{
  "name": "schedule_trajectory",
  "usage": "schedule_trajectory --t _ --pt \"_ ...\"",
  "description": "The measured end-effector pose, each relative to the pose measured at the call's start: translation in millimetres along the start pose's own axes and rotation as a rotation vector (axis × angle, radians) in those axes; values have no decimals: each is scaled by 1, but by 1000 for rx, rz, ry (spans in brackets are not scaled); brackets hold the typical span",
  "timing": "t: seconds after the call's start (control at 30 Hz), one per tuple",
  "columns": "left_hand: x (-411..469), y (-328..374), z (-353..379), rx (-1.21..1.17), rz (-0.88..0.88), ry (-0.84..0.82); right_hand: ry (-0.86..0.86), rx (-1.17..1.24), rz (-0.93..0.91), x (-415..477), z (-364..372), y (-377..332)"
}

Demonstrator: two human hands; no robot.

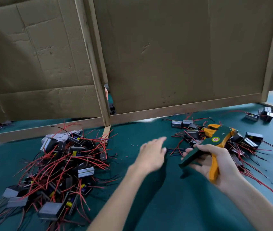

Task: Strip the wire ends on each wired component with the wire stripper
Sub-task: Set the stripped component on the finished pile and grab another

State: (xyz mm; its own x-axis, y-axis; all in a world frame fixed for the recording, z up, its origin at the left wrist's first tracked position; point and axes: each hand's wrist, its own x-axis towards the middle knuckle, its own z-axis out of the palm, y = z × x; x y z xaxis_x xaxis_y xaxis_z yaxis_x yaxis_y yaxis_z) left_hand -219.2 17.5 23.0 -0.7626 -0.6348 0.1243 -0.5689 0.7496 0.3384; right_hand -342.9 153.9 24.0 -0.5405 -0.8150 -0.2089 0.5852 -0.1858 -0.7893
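Lettering on the round red-and-green sticker (215,139) of the wire stripper (222,135) is too small to read. At 4 o'clock the right hand (215,165) grips its green and orange handles, fingers curled round them. The left hand (152,154), blurred, hovers palm down near centre, fingers straight and slightly apart, holding nothing. Wired components (62,164) lie heaped at 8 o'clock, a second heap (190,134) at 2 o'clock, on green cloth (132,130); cardboard screens (174,55) stand behind.
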Motion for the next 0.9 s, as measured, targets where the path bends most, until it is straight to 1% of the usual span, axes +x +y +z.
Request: schedule_trajectory --t 0.03,0.1,0.17,0.2,0.33,0.53,0.6,0.67,0.7,0.73,0.77,0.8,0.9 --pt "1 1 15 58 8 -12 19 -6 2 1 -1 0" --pt "3 -1 29 154 14 88 59 -28 -5 4 -4 -1" --pt "3 -4 30 112 3 192 96 -45 -36 8 -8 -3" --pt "3 -5 29 51 -9 196 117 -48 -59 10 -9 -4" --pt "-2 4 12 -299 -65 75 193 4 -145 14 -15 -13" --pt "-8 29 -36 -896 0 116 250 145 -203 13 -20 -20" --pt "-12 31 -53 -1046 10 129 251 141 -200 12 -20 -21" --pt "-14 26 -68 -1140 -33 183 250 126 -195 13 -21 -20" --pt "-15 21 -76 -1146 -65 220 249 114 -192 14 -21 -20" --pt "-15 15 -83 -1099 -100 249 246 102 -188 14 -22 -19" --pt "-17 8 -90 -992 -134 255 240 94 -184 14 -22 -18" --pt "-18 0 -95 -854 -164 225 232 93 -179 14 -21 -18" --pt "-26 -19 -110 -473 -233 -18 208 72 -158 14 -21 -15"
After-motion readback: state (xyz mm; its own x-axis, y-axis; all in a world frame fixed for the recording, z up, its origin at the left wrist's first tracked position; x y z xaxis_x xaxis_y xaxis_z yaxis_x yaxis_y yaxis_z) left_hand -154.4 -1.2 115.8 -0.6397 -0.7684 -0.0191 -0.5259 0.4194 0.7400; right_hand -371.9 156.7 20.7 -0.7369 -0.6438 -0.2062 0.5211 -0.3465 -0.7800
